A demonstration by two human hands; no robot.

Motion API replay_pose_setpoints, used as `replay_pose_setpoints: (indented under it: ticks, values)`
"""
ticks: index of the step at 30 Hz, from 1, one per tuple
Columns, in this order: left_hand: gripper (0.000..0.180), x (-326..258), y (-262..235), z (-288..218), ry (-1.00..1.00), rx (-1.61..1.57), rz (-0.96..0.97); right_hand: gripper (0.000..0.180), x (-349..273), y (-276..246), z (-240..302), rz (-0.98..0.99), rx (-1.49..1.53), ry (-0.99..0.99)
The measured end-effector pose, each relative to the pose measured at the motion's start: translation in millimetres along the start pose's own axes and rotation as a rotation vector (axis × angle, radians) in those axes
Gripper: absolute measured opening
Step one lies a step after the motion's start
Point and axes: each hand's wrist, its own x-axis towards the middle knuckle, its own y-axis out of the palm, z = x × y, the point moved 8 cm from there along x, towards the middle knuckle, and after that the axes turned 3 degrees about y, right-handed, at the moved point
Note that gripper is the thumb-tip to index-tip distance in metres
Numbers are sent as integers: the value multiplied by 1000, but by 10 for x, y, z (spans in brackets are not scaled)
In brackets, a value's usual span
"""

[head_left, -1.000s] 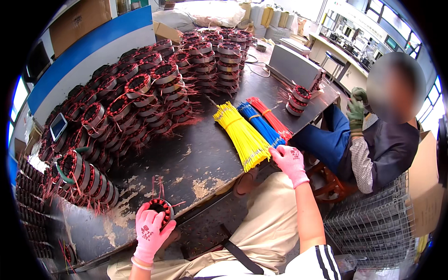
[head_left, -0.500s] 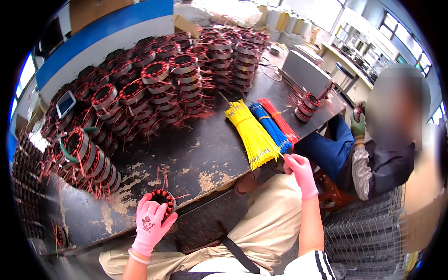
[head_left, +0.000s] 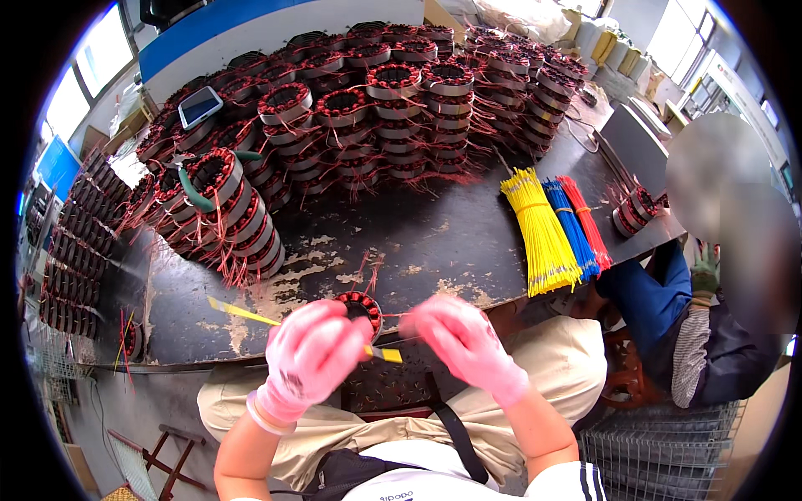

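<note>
Left hand: the left hand, in a pink glove, is closing around a small wound stator at the near edge of the workbench, and a yellow strip is passing under its fingers.
Right hand: the right hand, also pink-gloved, is pinching narrow on a thin wire lead that is running from the stator; whether it is gripping anything more I cannot tell.
Stator: it is sitting at the bench's near edge, between the two hands, just above the lap.
Sleeve bundles: yellow sleeves, blue sleeves and red sleeves are lying side by side toward the right edge of the bench.
Stacks: piled stators are filling the far half and left side of the bench; a flat, light blue device is resting on top at the far left.
Surface: the dark top is showing worn, pale patches near the front edge.
Room: a co-worker is sitting at the right; a wire basket is standing at the lower right; a blue wall band is running behind the stacks.
</note>
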Motion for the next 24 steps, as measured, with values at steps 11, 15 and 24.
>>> replay_pose_setpoints:
  ticks: [11,15,24]
  values:
    - [24,-643,1066,539,-618,-249,294,11,-304,545,-718,113,-703,128]
    - [22,-650,1079,574,-623,-329,321,14,-362,562,-804,111,-557,176]
    - [21,-556,1164,579,-698,-454,258,27,293,689,-1502,517,274,968]
